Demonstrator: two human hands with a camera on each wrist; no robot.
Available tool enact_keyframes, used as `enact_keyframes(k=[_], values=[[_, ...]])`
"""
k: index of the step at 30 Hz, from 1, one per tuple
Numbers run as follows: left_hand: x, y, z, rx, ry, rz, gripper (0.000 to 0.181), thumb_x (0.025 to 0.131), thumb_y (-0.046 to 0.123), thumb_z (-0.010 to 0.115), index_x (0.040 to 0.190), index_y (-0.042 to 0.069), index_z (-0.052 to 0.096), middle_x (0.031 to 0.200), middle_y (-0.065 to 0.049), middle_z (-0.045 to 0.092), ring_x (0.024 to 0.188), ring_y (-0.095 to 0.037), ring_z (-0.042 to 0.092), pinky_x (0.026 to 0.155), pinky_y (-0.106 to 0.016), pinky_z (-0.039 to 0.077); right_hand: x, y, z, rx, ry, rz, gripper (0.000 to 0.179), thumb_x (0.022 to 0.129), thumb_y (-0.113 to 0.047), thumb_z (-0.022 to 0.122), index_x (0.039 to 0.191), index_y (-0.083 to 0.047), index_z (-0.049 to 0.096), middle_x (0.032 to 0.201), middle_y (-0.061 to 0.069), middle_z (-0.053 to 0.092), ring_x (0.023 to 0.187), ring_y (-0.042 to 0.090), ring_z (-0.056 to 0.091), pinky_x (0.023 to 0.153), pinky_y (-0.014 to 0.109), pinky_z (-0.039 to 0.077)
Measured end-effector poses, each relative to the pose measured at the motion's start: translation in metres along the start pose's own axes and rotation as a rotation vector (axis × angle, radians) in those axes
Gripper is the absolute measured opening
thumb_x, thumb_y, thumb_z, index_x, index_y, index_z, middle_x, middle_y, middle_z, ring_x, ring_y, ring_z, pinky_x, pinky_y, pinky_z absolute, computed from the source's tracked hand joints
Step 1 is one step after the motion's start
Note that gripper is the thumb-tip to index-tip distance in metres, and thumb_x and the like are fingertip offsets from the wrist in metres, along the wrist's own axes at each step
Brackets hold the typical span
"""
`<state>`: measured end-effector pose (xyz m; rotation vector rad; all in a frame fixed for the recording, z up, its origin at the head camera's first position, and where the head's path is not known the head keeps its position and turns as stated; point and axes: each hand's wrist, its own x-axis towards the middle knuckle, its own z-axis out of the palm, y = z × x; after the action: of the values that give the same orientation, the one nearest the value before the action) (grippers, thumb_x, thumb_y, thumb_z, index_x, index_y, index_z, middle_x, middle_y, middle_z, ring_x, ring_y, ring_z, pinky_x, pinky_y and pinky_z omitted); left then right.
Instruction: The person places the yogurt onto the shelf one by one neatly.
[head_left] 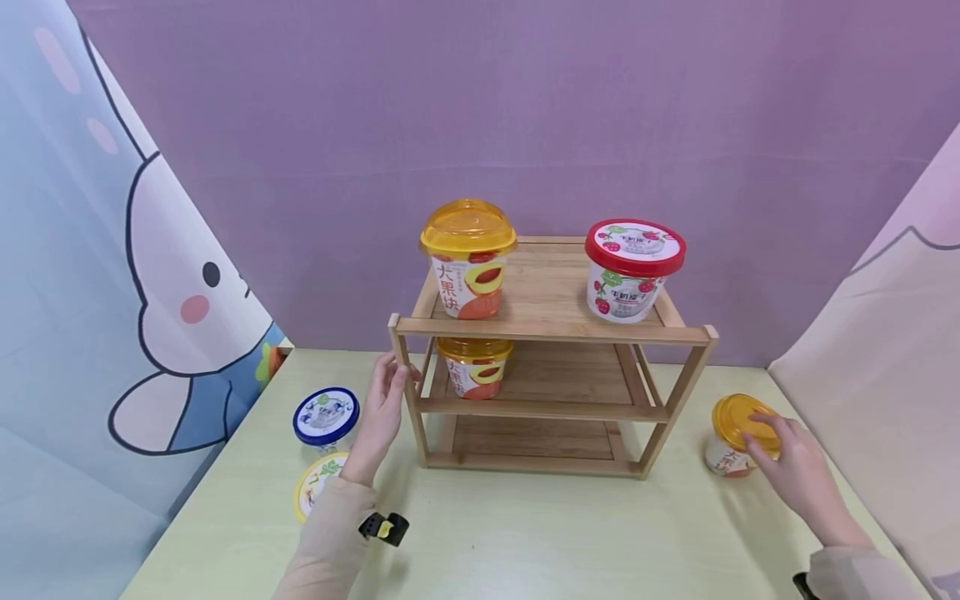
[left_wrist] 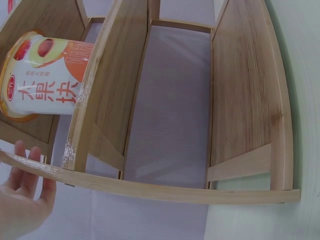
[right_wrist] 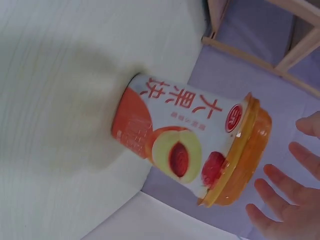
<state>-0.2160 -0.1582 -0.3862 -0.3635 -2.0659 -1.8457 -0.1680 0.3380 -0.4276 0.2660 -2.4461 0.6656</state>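
Note:
My left hand (head_left: 384, 412) is at the left post of a three-level wooden rack (head_left: 555, 333), its fingers curled round the post; in the left wrist view, fingertips (left_wrist: 34, 154) show past the wood. At the right, my right hand (head_left: 798, 467) hovers with spread fingers beside the amber lid of a yogurt cup (head_left: 731, 460) standing on the table. A gap separates those fingers from the lid (right_wrist: 245, 155) in the right wrist view. On the rack's top stand another amber-lidded cup (head_left: 472, 287) and a red-lidded tub (head_left: 626, 292). A third amber-lidded cup (head_left: 476, 375) stands on the middle shelf.
Left of the rack, a blue-lidded tub (head_left: 326, 417) and a yellow-lidded tub (head_left: 318, 483) stand on the pale table (head_left: 555, 542); my left forearm partly covers the yellow one. A purple cloth (head_left: 525, 108) hangs behind, with printed curtains (head_left: 67, 333) at the sides.

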Motion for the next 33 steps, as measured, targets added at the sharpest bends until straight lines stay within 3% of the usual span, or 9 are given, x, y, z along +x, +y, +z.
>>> enact_keyframes(k=[4,10,14,23,33], values=[[0.000,0.000,0.000,0.005,-0.002,0.001,0.029,0.097,0.015,0.033,0.121,-0.001,0.035,0.094,-0.022,0.050,0.090,-0.008,0.048,0.085,-0.032,0.035,0.002,0.009,0.002,0.005,-0.012,-0.031,0.035,0.074,0.001,0.062,0.106,0.011,0.050,0.104,0.035,0.047,0.092,0.051,0.041,0.077,0.061,0.028],[0.001,0.000,0.000,0.010,0.001,0.001,0.029,0.097,0.014,0.033,0.121,-0.001,0.036,0.092,-0.015,0.051,0.090,-0.010,0.048,0.085,-0.031,0.035,0.005,0.019,0.003,-0.014,-0.106,0.016,0.041,0.081,-0.011,0.061,0.112,0.011,0.046,0.114,0.039,0.040,0.096,0.057,0.035,0.080,0.065,0.023],[0.001,0.000,0.000,0.005,0.000,0.000,0.029,0.097,0.013,0.033,0.121,-0.002,0.034,0.092,-0.016,0.051,0.090,-0.009,0.048,0.084,-0.029,0.035,0.005,0.026,0.003,-0.031,-0.149,0.033,0.046,0.083,-0.017,0.059,0.116,0.011,0.043,0.118,0.039,0.036,0.101,0.057,0.033,0.082,0.066,0.021],[0.001,0.000,0.000,0.004,-0.002,-0.006,0.031,0.097,0.015,0.033,0.122,-0.003,0.034,0.092,-0.015,0.051,0.090,-0.011,0.048,0.084,-0.030,0.035,0.001,0.032,0.007,0.012,-0.204,0.066,0.047,0.086,-0.020,0.057,0.114,0.016,0.044,0.124,0.039,0.030,0.112,0.060,0.019,0.091,0.066,0.011],[0.000,0.000,0.000,0.015,-0.004,0.001,0.029,0.097,0.013,0.032,0.121,-0.002,0.033,0.094,-0.024,0.050,0.089,-0.006,0.048,0.084,-0.028,0.035,0.000,0.022,0.017,-0.152,-0.174,0.131,0.048,0.086,-0.030,0.055,0.111,0.010,0.049,0.117,0.038,0.037,0.097,0.060,0.030,0.078,0.065,0.025]])
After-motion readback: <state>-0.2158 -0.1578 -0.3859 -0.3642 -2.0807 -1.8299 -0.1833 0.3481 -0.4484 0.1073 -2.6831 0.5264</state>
